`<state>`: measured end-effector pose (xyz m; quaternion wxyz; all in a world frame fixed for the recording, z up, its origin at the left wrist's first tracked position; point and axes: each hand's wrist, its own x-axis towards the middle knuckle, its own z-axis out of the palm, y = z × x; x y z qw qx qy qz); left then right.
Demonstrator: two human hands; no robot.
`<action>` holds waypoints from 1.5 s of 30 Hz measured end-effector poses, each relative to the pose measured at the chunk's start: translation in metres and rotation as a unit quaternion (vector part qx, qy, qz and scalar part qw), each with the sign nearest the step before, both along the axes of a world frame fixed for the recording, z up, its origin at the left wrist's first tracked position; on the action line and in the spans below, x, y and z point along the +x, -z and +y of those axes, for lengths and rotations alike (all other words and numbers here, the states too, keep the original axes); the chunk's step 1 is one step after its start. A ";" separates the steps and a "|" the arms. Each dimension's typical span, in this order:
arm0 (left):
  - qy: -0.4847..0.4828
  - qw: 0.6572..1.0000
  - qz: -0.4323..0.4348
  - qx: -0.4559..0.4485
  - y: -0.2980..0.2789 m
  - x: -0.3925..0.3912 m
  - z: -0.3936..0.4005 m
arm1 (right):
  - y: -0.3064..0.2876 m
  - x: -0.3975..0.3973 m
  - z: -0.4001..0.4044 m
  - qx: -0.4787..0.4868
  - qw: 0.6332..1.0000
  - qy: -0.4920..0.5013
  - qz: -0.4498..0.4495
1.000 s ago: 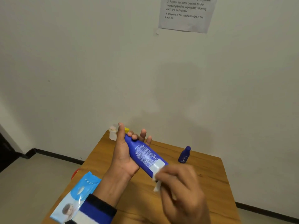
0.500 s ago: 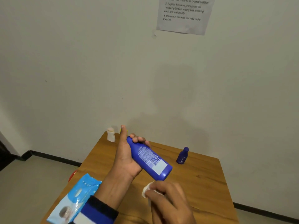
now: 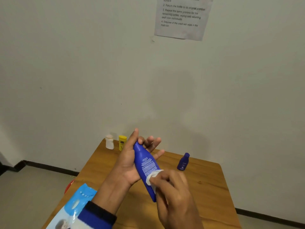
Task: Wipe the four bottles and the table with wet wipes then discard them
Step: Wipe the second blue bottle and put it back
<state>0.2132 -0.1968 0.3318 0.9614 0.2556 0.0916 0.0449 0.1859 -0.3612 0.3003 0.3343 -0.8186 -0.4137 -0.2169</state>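
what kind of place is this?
Probably a staged recording room, not a home: a bare wall with a printed instruction sheet taped up, and a small wooden table pushed against it.

The far left corner of the table [image 3: 206, 192] is taken by a white bottle [image 3: 109, 142] and a yellow bottle [image 3: 122, 142] standing just beside each other against the wall; a small purple bottle [image 3: 183, 162] stands apart toward the far right, with bare wood between it and the pair; the near left edge is blocked by the wipes pack [image 3: 74, 207]; the right side of the tabletop lies open; both hands and a large blue bottle [image 3: 145, 166] fill the middle.
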 end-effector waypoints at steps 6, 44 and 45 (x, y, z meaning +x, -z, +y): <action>0.098 0.994 0.050 -0.017 0.015 -0.005 -0.023 | -0.014 0.015 0.018 0.042 0.999 0.004 0.007; 0.057 0.998 -0.004 -0.027 0.066 -0.031 0.048 | 0.051 -0.063 0.037 -0.098 0.992 -0.074 0.007; 0.052 0.998 -0.006 -0.030 0.067 -0.034 0.051 | 0.054 -0.063 0.037 -0.078 0.993 -0.088 -0.002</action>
